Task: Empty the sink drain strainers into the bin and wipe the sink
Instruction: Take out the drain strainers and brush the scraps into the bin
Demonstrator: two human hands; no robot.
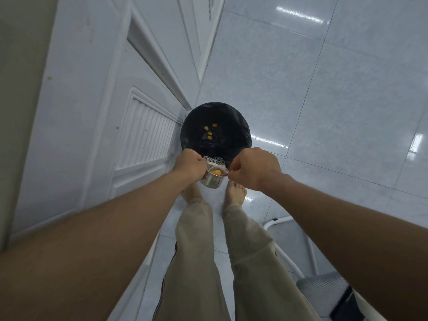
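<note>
A perforated metal drain strainer hangs just in front of the round bin, which is lined with a black bag. Inside the strainer lies an orange food scrap, and a white mesh net sticks up at its rim. My left hand grips the strainer's left side. My right hand pinches the net's edge at the strainer's right rim. Several orange food bits lie at the bottom of the bin.
A white panelled door with a vent grille stands directly left of the bin. My bare feet stand on the glossy pale tiled floor just short of the bin. A white-framed mesh chair is at the lower right.
</note>
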